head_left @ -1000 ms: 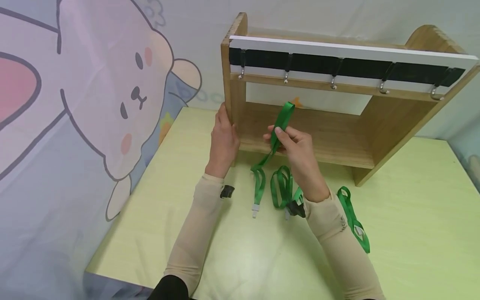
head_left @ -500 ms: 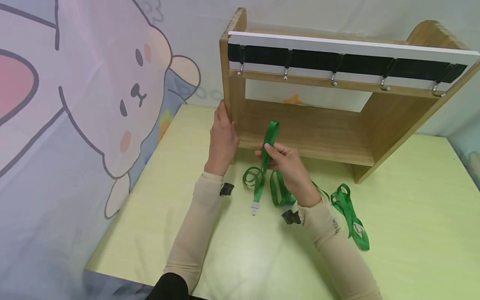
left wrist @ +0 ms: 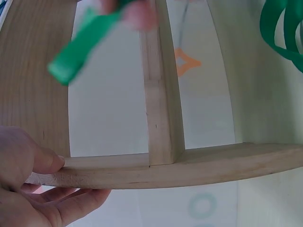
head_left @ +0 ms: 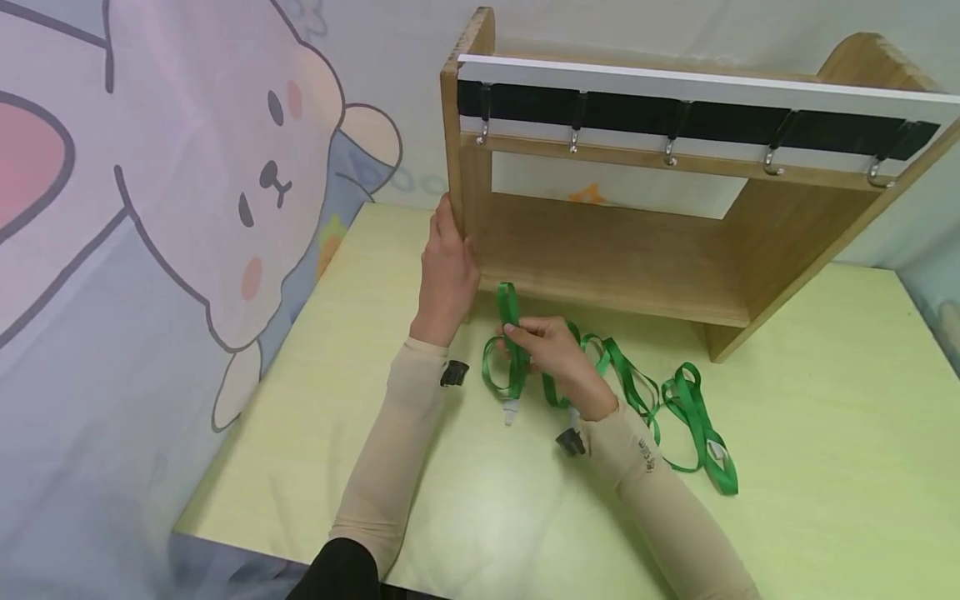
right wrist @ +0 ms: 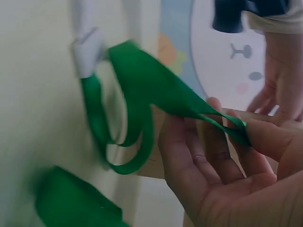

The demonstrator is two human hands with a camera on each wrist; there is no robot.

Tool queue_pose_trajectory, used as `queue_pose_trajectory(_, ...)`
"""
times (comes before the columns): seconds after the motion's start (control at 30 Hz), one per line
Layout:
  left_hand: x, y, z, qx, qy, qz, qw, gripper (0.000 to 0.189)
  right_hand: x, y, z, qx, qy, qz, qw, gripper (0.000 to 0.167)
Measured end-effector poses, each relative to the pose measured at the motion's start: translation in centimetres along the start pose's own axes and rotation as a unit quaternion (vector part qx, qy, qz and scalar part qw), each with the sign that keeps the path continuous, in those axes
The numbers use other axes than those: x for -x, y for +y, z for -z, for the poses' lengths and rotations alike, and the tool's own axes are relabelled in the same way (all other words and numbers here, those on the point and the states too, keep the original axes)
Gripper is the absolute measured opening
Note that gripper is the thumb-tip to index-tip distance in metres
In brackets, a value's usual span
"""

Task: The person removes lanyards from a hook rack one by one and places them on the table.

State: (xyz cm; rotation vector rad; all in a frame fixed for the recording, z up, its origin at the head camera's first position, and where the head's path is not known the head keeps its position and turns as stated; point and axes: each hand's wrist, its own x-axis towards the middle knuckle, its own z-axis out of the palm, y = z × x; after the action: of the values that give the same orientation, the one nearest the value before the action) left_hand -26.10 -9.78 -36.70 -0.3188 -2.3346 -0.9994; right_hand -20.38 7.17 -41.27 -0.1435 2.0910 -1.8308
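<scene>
My left hand grips the left side panel of a wooden shelf rack. In the left wrist view the thumb lies on one face of that panel and the fingers on the other. My right hand pinches a green lanyard between thumb and fingers, in front of the shelf's lower left. A loop of its strap stands up past the fingertips, while the rest hangs to a white clip at the table. The right wrist view shows the strap running twisted into the pinch.
More green lanyards lie to the right, one partly hidden behind the right hand, another further right. Across the rack's top front runs a white rail with a black strip and several metal hooks. A printed cloth hangs behind the table.
My right hand has come down and to the left, lowering the lanyard's loop from the shelf opening toward the table. The left hand has kept its hold on the panel.
</scene>
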Motion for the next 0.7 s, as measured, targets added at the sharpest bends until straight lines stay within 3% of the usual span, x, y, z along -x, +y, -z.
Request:
queue_pose_trajectory(0.43,-0.3,0.1,0.2,-0.005,-0.005,0.011,0.9999,0.056,-1.0,2.0,-0.9,0.082,0.032,-0.033,0.9956,0.029)
queue_pose_trajectory(0.57,-0.3,0.0,0.0,-0.005,-0.004,0.011,0.9999,0.056,-1.1,2.6,-1.0,0.114,0.044,-0.019,0.9924,0.026)
queue_pose_trajectory(0.7,-0.3,-0.1,-0.1,-0.007,-0.004,0.008,0.9999,0.056,-1.0,2.7,-1.1,0.176,0.048,0.007,0.9832,0.032)
